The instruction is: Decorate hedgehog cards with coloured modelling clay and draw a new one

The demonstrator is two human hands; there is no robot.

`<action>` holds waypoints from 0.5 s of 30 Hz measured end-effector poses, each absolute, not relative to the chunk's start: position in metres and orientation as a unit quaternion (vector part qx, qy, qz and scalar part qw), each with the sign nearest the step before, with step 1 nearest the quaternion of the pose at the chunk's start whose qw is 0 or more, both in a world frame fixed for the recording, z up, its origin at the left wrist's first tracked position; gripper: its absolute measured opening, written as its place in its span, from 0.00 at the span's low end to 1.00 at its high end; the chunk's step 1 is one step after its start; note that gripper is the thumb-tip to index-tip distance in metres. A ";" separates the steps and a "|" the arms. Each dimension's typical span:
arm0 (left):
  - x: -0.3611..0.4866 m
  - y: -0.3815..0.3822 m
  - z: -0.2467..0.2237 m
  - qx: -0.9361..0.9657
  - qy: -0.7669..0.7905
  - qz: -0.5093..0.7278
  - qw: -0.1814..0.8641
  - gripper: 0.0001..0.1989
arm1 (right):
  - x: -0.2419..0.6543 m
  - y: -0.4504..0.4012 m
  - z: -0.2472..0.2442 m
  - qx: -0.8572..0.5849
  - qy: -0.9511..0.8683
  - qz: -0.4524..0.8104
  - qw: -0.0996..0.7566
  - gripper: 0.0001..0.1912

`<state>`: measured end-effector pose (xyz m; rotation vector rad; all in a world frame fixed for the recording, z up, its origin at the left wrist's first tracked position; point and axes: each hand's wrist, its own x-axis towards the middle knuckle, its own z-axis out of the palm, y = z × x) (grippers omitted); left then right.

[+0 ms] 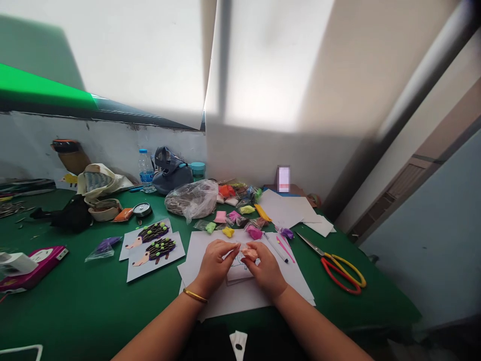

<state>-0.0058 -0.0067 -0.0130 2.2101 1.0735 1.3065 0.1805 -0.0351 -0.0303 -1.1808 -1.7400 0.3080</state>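
Note:
Both hands meet above a small white card (238, 281) with a line drawing, which they partly cover. In my right hand (267, 271), the fingers and thumb are closed around a lump of peach modelling clay (250, 252). My left hand (217, 261) has its thumb and fingertips pinched together just left of the lump. Whatever sits in that pinch is too small to make out for certain. The card lies on a stack of white paper (210, 306). Beyond the hands are packets of yellow clay (227, 232) and magenta clay (254, 232).
Scissors (338, 268) lie to the right, beside a marker (277, 248) and a pink tool (285, 249). Two hedgehog cards (156, 255) rest on the left. Behind stand a plastic bag (193, 199), a water bottle (146, 170) and a phone (284, 179) by the wall.

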 end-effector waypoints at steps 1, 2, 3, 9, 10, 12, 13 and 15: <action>-0.007 -0.005 -0.014 0.774 0.386 0.467 0.185 0.10 | 0.181 -0.035 -0.031 -0.493 -0.710 0.125 0.487 0.18; -0.008 -0.004 -0.015 0.764 0.392 0.475 0.193 0.09 | 0.181 -0.036 -0.032 -0.500 -0.705 0.125 0.487 0.19; -0.008 -0.003 -0.016 0.751 0.399 0.485 0.201 0.10 | 0.180 -0.036 -0.032 -0.503 -0.702 0.126 0.487 0.19; -0.009 -0.001 -0.015 0.689 0.408 0.519 0.300 0.12 | 0.179 -0.040 -0.029 -0.446 -0.728 0.175 0.490 0.16; -0.008 -0.002 -0.013 0.691 0.397 0.514 0.317 0.12 | 0.179 -0.040 -0.029 -0.449 -0.725 0.180 0.490 0.16; -0.008 -0.003 -0.011 0.702 0.372 0.502 0.341 0.12 | 0.180 -0.039 -0.029 -0.459 -0.722 0.176 0.487 0.17; -0.007 -0.004 -0.010 0.708 0.362 0.498 0.347 0.12 | 0.180 -0.039 -0.030 -0.462 -0.723 0.169 0.485 0.19; -0.006 -0.005 -0.010 0.714 0.348 0.494 0.354 0.12 | 0.181 -0.038 -0.030 -0.463 -0.728 0.155 0.481 0.22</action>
